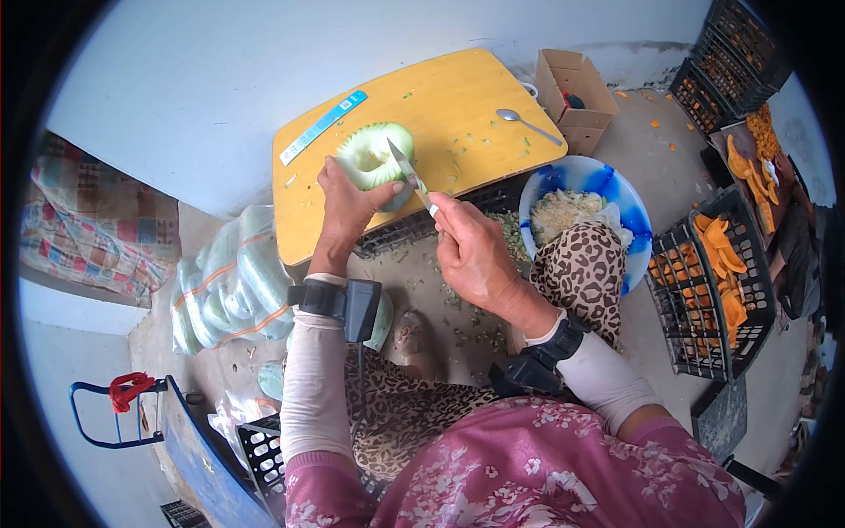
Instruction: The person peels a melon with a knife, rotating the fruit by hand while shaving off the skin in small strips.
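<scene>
A pale green melon (359,143) with a notched, scalloped rim and a hollowed middle rests at the front edge of the yellow table (440,92). My left hand (346,207) grips its near side, thumb and fingers spread around it. In my right hand (480,255) is a small knife (407,169) with a white handle. Its blade points up and away, overlapping the melon's right rim. Behind the melon lies a blue-and-white strip (323,128), and a metal spoon (528,126) lies at the table's right. Small green peelings are scattered over the tabletop.
Right of the table stands a blue-and-white basin (635,211) of pale shavings, with a cardboard box (591,92) behind. A black crate (695,339) holds orange pieces. Bagged melons (231,282) lie at left, near a blue-framed cart (207,449). Scraps litter the floor beneath.
</scene>
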A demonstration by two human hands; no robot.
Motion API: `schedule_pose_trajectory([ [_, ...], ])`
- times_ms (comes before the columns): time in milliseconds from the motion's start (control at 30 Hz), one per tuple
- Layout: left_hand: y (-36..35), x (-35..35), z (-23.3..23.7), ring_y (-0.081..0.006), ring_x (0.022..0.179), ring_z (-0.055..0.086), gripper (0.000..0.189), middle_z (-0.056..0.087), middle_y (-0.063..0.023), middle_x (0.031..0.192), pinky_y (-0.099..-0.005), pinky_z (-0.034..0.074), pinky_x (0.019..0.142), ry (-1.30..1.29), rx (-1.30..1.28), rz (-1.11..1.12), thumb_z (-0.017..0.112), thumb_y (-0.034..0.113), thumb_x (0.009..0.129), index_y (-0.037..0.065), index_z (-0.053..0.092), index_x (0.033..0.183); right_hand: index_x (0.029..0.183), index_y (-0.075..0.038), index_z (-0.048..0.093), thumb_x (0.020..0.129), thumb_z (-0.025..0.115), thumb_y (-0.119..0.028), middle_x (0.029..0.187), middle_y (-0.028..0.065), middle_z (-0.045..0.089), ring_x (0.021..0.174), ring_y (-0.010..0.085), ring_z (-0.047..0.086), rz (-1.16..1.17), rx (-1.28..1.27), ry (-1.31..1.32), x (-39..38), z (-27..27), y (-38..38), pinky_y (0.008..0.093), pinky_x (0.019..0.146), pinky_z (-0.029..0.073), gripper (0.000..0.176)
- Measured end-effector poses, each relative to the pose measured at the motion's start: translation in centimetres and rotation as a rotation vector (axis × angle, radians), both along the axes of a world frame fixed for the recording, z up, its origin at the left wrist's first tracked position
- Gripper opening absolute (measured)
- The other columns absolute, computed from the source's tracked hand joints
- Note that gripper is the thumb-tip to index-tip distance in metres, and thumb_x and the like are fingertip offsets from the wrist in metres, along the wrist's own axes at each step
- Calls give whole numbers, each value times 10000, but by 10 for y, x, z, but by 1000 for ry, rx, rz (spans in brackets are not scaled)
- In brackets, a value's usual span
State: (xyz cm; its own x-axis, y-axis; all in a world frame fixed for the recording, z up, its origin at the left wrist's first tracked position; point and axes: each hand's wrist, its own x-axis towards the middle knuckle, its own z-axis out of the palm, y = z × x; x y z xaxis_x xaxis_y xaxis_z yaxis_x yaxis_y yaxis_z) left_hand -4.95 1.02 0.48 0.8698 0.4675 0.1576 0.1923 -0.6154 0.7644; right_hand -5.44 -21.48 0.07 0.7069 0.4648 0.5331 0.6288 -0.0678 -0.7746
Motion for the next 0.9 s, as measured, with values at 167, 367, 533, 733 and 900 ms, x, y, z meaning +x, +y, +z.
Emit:
schedule_pose_trajectory([
  [167,-3,-4,7,-387,1284,402,1053,311,-288,1369,-414,402,1079,-2,-33,-6,932,324,640,-125,281,1335,1264,75,498,778,519,113,977,247,593,909,427,602,12,-10,16,0,-4,-1,471,782,499,488],
  [367,14,2,-5,-386,1283,413,1121,305,-277,1385,-410,402,1084,-9,-180,-54,920,353,653,-113,238,1411,1262,88,492,775,522,109,998,259,594,915,440,598,29,-20,-14,3,0,-2,487,793,499,488],
  [533,5,1,-5,-399,1293,377,1119,318,-282,1359,-435,400,1076,-87,-103,-14,931,367,629,-103,260,1392,1275,104,476,781,541,77,1028,294,584,921,461,602,22,-147,4,0,20,-8,513,803,498,499],
  [733,-5,1,-1,-402,1269,359,1041,341,-276,1313,-459,380,1076,-98,-40,3,934,361,618,-76,320,1336,1249,122,466,813,548,24,971,325,573,883,507,608,-43,-325,-8,-7,34,0,551,773,506,454],
  [900,-3,0,-1,-391,1249,361,1000,345,-262,1300,-453,372,1074,-90,-24,-18,927,349,625,-66,345,1325,1153,105,490,817,540,25,926,316,572,847,509,609,-49,-331,-26,2,33,13,558,747,507,349],
])
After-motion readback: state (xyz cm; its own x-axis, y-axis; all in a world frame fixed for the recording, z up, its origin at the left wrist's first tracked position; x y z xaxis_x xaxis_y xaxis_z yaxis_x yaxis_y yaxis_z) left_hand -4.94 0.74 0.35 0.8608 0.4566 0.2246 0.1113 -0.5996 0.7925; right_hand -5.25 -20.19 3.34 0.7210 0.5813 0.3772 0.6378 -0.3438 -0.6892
